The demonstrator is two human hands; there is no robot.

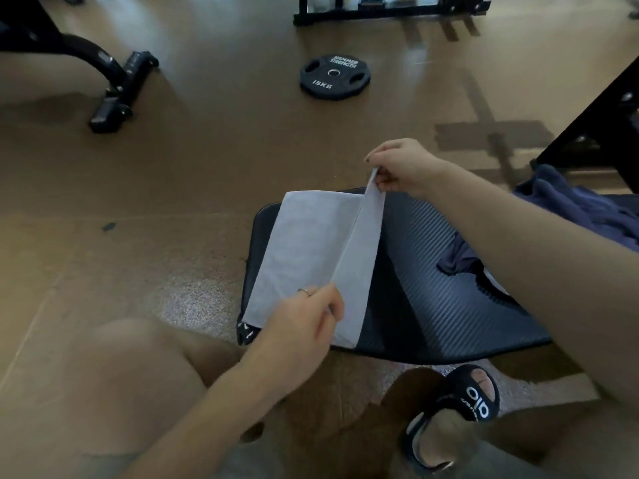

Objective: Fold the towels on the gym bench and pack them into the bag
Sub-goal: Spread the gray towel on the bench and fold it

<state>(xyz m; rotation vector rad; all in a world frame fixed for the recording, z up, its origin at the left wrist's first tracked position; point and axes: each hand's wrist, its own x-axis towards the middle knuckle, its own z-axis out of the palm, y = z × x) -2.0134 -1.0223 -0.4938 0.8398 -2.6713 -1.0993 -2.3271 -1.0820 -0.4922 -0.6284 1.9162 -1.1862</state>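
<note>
- Your right hand point(401, 164) pinches the white towel's point(311, 250) far corner; your left hand point(304, 323) grips its near edge.
- That towel lies half-folded on the desk point(432, 305).
- A blue towel point(581, 209) waits unfolded; no bag shows, nothing looks packed.

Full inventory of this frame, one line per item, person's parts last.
white towel: 1, white, on the near end of the bench, right half lifted mid-fold
gym bench: 1, black ribbed pad, centre right
blue towel: 1, dark blue, crumpled at right on the bench
weight plate: 1, black, flat on the floor, top centre
second bench frame: 1, black, top left
rack base: 1, black, top edge
slide sandal: 1, black with white lettering, bottom right
left hand: 1, ringed, pinching the towel's near edge
right hand: 1, pinching the far corner
</note>
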